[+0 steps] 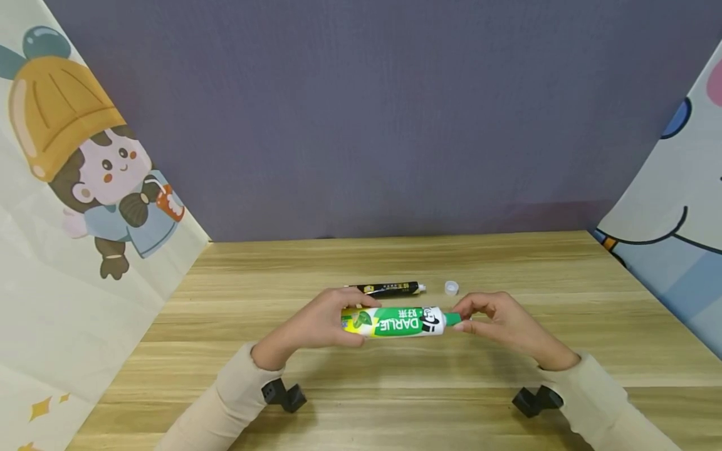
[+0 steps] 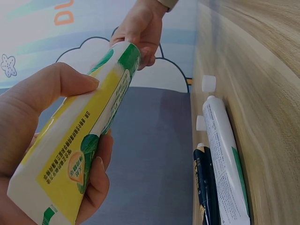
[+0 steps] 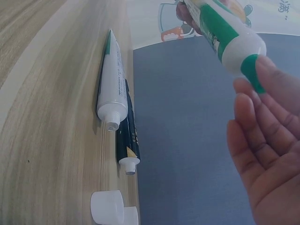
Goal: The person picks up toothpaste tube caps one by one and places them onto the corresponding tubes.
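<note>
A green, white and yellow DARLIE toothpaste tube (image 1: pixel 403 323) is held level above the table. My left hand (image 1: pixel 316 321) grips its flat end, thumb on one side and fingers curled on the other. At the right end, my right hand (image 1: pixel 504 324) pinches the green cap (image 1: pixel 452 319) between thumb and fingers. The cap sits at the tube's neck; whether it is loosened I cannot tell. Beyond the held tube lies an uncapped black toothpaste tube (image 1: pixel 397 289). Beside that, an uncapped white toothpaste tube (image 3: pixel 112 82) shows in both wrist views, hidden in the head view.
Two loose white caps lie on the table, a nearer cap (image 3: pixel 107 207) and a farther cap (image 3: pixel 131 215). The wood-grain table (image 1: pixel 271 269) ends at a grey upright panel (image 1: pixel 361 125). Printed cartoon sheets (image 1: pixel 73 313) flank the table at left and right.
</note>
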Available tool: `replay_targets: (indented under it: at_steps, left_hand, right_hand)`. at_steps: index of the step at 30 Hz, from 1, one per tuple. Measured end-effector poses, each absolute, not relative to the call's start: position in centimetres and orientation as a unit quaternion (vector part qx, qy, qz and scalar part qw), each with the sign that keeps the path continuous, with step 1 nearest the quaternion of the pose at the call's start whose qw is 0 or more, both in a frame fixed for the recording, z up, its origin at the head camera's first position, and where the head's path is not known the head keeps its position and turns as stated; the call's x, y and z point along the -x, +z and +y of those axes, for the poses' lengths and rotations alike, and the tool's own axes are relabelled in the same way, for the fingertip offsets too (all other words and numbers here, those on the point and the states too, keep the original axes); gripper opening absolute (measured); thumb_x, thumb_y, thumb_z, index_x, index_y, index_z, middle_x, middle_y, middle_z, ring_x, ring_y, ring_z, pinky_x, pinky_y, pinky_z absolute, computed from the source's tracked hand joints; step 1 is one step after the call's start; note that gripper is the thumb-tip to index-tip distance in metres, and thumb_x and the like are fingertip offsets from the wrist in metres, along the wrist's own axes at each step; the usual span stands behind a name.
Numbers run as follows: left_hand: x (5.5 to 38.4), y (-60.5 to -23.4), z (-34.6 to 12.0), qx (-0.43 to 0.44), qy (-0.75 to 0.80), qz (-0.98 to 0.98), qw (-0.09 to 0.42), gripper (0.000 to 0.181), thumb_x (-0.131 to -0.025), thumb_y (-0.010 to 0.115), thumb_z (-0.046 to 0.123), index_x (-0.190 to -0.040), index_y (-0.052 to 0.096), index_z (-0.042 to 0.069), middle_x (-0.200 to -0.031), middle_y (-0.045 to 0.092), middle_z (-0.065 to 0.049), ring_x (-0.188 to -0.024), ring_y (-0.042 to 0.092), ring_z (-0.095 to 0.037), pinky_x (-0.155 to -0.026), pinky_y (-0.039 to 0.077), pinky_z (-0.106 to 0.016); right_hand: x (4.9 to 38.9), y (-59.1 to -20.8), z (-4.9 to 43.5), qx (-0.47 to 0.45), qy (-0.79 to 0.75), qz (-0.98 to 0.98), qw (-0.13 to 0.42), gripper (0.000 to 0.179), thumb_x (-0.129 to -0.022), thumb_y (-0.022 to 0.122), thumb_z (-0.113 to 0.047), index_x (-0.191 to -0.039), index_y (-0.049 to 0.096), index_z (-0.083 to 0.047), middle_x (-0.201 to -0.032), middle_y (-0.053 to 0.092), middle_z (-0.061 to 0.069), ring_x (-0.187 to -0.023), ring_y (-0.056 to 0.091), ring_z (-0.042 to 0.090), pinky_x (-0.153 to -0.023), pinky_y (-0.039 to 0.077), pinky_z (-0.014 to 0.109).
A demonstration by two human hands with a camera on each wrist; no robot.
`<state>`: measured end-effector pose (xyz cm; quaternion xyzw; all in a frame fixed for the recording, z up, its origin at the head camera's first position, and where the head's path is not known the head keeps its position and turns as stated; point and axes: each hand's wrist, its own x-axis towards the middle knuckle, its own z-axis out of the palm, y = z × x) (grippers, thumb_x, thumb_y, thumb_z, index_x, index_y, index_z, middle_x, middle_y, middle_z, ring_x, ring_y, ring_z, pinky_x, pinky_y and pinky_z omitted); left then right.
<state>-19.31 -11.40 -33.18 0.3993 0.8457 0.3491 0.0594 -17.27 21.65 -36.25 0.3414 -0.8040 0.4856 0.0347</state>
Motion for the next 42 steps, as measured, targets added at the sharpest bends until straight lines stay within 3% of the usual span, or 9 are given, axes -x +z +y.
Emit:
replay_targets:
  at_steps: [16,33,42]
  left_hand:
    - [19.2,-33.14,-11.51,-0.401,0.352,0.843,0.062,0.047,-0.071,0.076,0.013,-0.117,0.066,0.016,-0.106,0.063,0.004,-0.081,0.051,-0.01,-0.065,0.047,-0.023]
    - [19.19,-33.24,-11.46,-0.399,0.35,0.845,0.063,0.047,-0.07,0.076,0.013,-0.115,0.067,0.016,-0.103,0.062,0.008,-0.08,0.05,-0.01,-0.065,0.046,-0.023]
    - [19.15,-33.15,-11.45,-0.395,0.351,0.847,0.061,0.046,-0.07,0.075,0.014,-0.115,0.067,0.016,-0.101,0.062,0.007,-0.079,0.05,-0.01,-0.064,0.046,-0.023]
  right_hand:
    - [17.38,-36.29,21.69,-0.353,0.481,-0.802,0.01,0.01,-0.086,0.064,-0.001,-0.088,0.068,-0.01,-0.085,0.068,-0.004,-0.076,0.059,0.006,-0.065,0.048,0.027]
    - [17.55,-36.38,21.82,-0.374,0.484,-0.791,-0.022,0.018,-0.091,0.056,0.001,-0.089,0.067,-0.013,-0.08,0.067,-0.006,-0.072,0.057,0.005,-0.062,0.05,0.029]
    - [17.63,-36.52,21.8,-0.362,0.49,-0.793,-0.004,0.016,-0.09,0.057,0.003,-0.096,0.067,-0.008,-0.087,0.068,-0.005,-0.076,0.059,0.007,-0.062,0.049,0.028]
